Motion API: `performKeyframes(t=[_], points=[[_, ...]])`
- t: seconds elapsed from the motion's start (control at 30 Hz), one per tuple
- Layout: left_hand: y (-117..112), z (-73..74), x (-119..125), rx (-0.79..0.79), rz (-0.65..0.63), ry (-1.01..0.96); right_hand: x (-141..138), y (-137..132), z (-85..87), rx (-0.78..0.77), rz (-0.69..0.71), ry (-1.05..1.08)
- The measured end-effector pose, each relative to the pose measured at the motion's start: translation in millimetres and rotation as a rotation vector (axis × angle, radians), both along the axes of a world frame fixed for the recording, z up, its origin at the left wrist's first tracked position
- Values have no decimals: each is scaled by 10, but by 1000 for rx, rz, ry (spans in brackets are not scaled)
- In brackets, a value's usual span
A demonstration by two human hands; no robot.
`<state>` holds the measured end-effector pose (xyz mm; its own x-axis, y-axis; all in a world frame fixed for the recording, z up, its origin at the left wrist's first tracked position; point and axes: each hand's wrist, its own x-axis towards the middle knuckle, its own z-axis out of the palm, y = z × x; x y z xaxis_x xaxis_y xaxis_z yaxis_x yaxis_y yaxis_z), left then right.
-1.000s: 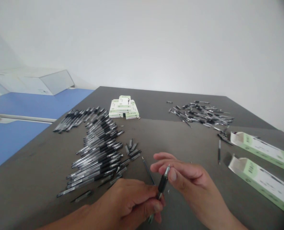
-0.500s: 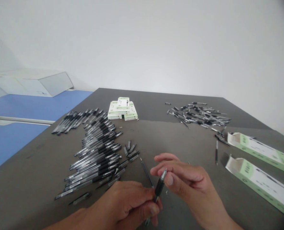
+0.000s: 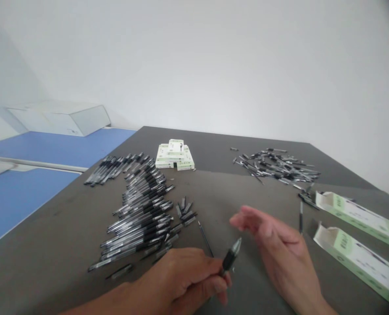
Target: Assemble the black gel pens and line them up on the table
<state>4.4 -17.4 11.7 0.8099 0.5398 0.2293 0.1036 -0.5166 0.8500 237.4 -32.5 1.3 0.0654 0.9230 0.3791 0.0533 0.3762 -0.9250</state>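
A black pen barrel (image 3: 230, 259) is clamped, tilted, in the left hand (image 3: 177, 280), with the fingers closed around its lower end. The right hand (image 3: 279, 249) is held open at 3 o'clock from the pen, not touching it. A thin refill (image 3: 205, 239) is seen just beyond the left hand. A heap of clear pens (image 3: 141, 214) is spread at 10 o'clock, and open green-and-white cartons (image 3: 355, 258) are placed at 3 o'clock on the dark table (image 3: 247, 192).

Dark grey worktop (image 3: 66, 218) carries stacked white-and-green cartons (image 3: 174, 155), a scattered cluster of pen parts (image 3: 276, 168) and two opened cartons (image 3: 360, 216) (image 3: 358, 262). Blue desk (image 3: 50, 146) adjoins at left, white angular casing (image 3: 59, 118) beyond.
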Motion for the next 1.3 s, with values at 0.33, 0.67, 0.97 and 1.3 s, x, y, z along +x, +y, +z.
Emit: performKeyframes(t=[0.33, 0.67, 0.97, 1.3], points=[[40, 108, -8, -27, 165, -144, -157, 607, 86, 20, 296, -998], [-9, -359, 251, 296, 15, -3, -399, 686, 66, -63, 326, -1269], [3, -309, 284, 303, 5, 46, -434, 711, 157, -138, 357, -1292], [-90, -157, 85, 117, 106, -38, -478, 741, 159, -125, 378, -1366]])
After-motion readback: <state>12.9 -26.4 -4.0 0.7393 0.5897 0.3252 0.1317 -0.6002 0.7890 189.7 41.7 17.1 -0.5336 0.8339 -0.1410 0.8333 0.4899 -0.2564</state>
